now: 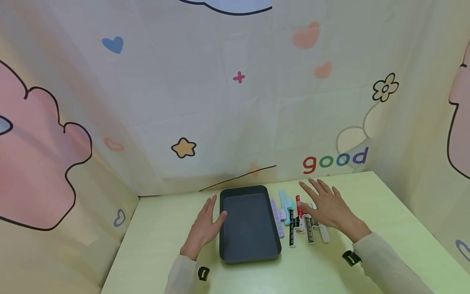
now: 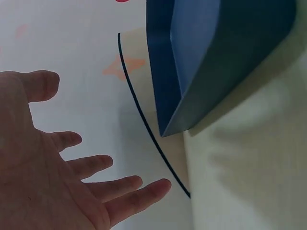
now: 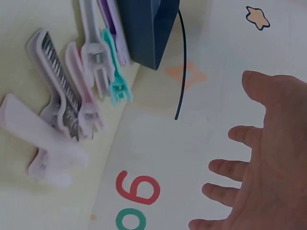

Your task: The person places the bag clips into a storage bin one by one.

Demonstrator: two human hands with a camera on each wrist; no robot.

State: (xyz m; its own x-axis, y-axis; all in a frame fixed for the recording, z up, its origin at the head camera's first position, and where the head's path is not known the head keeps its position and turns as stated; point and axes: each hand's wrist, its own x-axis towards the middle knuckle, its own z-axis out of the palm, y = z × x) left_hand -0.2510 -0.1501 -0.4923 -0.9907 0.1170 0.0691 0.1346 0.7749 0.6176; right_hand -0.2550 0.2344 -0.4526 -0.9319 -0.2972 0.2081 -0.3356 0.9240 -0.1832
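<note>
A dark grey rectangular tray point(image 1: 250, 226) lies on the table with its bare inside showing. My left hand point(image 1: 204, 227) hovers at the tray's left side, fingers spread and holding nothing; whether the thumb touches the rim I cannot tell. To the tray's right lie several long plastic clips, some printed with piano keys: a purple clip point(image 1: 277, 220), a turquoise clip point(image 1: 283, 200), a black clip point(image 1: 291, 232), a red clip point(image 1: 298, 200) and a white clip point(image 1: 324, 233). Above the right part of this group is my right hand point(image 1: 327, 207), fingers apart, nothing in it; it partly hides the clips.
The pale yellow-green table point(image 1: 158, 245) ends at a printed cloth backdrop point(image 1: 205, 102) behind the tray. More cloth hangs at the left and right sides. Black bands point(image 1: 351, 258) sit at both sleeve cuffs.
</note>
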